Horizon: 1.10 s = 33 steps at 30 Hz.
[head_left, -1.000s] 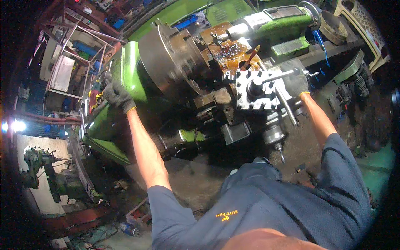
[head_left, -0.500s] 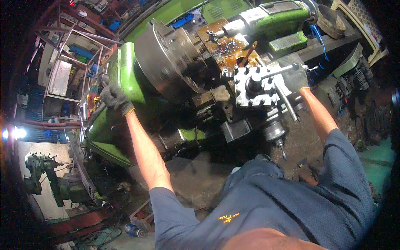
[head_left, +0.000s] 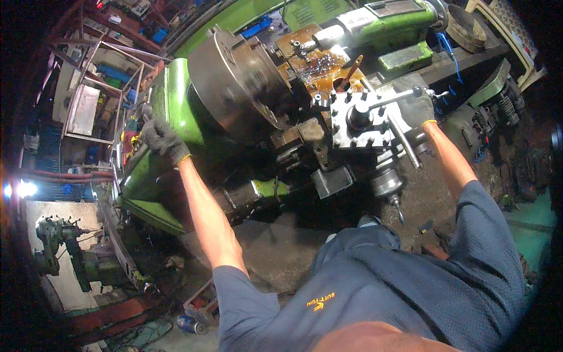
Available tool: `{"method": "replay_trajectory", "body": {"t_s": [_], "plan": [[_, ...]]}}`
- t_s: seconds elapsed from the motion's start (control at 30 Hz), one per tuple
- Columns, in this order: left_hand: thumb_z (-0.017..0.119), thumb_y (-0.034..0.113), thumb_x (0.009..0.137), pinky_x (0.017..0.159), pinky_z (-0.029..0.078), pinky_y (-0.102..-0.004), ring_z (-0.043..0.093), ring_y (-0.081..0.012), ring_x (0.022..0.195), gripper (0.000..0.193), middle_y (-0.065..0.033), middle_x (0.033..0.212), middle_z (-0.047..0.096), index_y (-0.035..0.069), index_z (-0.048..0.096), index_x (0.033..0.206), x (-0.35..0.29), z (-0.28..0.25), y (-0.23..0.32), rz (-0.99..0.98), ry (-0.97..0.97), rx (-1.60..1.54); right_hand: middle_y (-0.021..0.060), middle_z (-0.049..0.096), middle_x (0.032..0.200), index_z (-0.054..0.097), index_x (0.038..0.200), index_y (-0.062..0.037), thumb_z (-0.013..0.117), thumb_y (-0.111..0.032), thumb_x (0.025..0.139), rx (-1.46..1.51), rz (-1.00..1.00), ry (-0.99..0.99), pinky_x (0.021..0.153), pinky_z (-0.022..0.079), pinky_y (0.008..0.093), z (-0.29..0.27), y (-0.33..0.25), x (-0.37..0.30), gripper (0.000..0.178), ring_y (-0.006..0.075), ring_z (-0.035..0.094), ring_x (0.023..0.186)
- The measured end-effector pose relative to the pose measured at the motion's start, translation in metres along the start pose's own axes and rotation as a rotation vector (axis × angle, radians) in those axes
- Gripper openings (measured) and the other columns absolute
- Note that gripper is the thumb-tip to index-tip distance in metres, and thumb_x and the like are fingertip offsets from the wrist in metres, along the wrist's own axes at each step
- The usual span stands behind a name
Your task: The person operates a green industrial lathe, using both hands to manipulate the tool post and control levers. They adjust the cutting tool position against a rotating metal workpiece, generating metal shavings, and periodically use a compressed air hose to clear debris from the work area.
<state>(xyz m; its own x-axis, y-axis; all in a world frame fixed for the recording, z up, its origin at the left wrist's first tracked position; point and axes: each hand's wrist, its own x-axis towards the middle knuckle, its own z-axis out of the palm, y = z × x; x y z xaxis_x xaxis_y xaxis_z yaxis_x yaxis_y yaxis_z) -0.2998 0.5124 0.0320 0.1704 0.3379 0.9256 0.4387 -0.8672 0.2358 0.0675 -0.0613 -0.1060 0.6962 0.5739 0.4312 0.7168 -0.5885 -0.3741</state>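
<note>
My left hand (head_left: 163, 142), in a dark grey knit glove, has its fingers curled at a grey-ended lever (head_left: 144, 111) by the lathe's green headstock (head_left: 179, 100). At the right, my gloved right hand (head_left: 417, 110) is closed low beside the tool post (head_left: 359, 120); what lies under its fingers is hidden. The tool post's long clamping handle (head_left: 390, 101) reaches to just above that hand. Left of the tool post, the large metal chuck (head_left: 229, 82) looks smeared by motion. A brush (head_left: 352, 71) with a wooden handle stands in a pot behind the tool post.
The green tailstock (head_left: 393, 29) is at the back right. An oily brown plate (head_left: 316, 61) with metal chips lies before it. A handwheel (head_left: 387, 185) with a crank juts toward me. A wire-frame rack (head_left: 85, 108) stands at the left, and a blue can (head_left: 190, 324) lies on the floor.
The chuck has turned; its jaws show in different places and its face is more blurred. Both my hands stay nearly where they were.
</note>
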Motion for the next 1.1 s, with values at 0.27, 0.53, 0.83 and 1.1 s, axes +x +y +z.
{"method": "replay_trajectory", "body": {"t_s": [0.27,0.53,0.83,1.1], "plan": [[0.065,0.024,0.095,0.1,0.048,-0.0461,0.063,-0.0353,0.112,0.034,-0.0195,0.119,0.068,0.001,0.067,0.12,-0.234,-0.087,0.107,-0.148,-0.505,0.172,0.0154,0.075,0.102,0.073,0.106,-0.0089,0.049,-0.023,0.099,-0.265,-0.213,0.035,0.085,0.051,0.0509,0.018,0.03,-0.004,0.029,0.0378,0.069,0.091],[0.065,0.034,0.088,0.09,0.053,-0.0521,0.065,-0.0431,0.106,0.046,-0.0214,0.13,0.062,0.009,0.066,0.127,-0.413,-0.094,0.107,-0.323,-1.148,0.379,0.0129,0.069,0.124,0.069,0.12,-0.0071,0.061,-0.017,0.092,-0.325,-0.149,-0.057,0.107,0.045,0.0418,0.011,0.024,-0.008,0.031,0.0318,0.061,0.121],[0.063,0.027,0.089,0.089,0.054,-0.0543,0.068,-0.0471,0.101,0.03,-0.0248,0.109,0.072,0.008,0.07,0.111,-0.448,-0.077,0.1,-0.728,-1.207,0.213,0.0121,0.069,0.126,0.069,0.12,-0.0087,0.058,-0.019,0.096,-0.326,-0.191,-0.021,0.104,0.048,0.0415,0.008,0.022,-0.002,0.028,0.0313,0.063,0.12],[0.057,0.022,0.093,0.073,0.057,-0.0497,0.073,-0.0363,0.074,0.022,-0.0144,0.08,0.074,0.01,0.075,0.088,-0.491,-0.079,0.082,-0.271,-1.343,0.393,0.0125,0.071,0.124,0.07,0.119,-0.0091,0.056,-0.024,0.097,-0.154,-0.054,-0.029,0.104,0.048,0.0407,0.002,0.005,0.002,0.03,0.0318,0.064,0.117]]}}
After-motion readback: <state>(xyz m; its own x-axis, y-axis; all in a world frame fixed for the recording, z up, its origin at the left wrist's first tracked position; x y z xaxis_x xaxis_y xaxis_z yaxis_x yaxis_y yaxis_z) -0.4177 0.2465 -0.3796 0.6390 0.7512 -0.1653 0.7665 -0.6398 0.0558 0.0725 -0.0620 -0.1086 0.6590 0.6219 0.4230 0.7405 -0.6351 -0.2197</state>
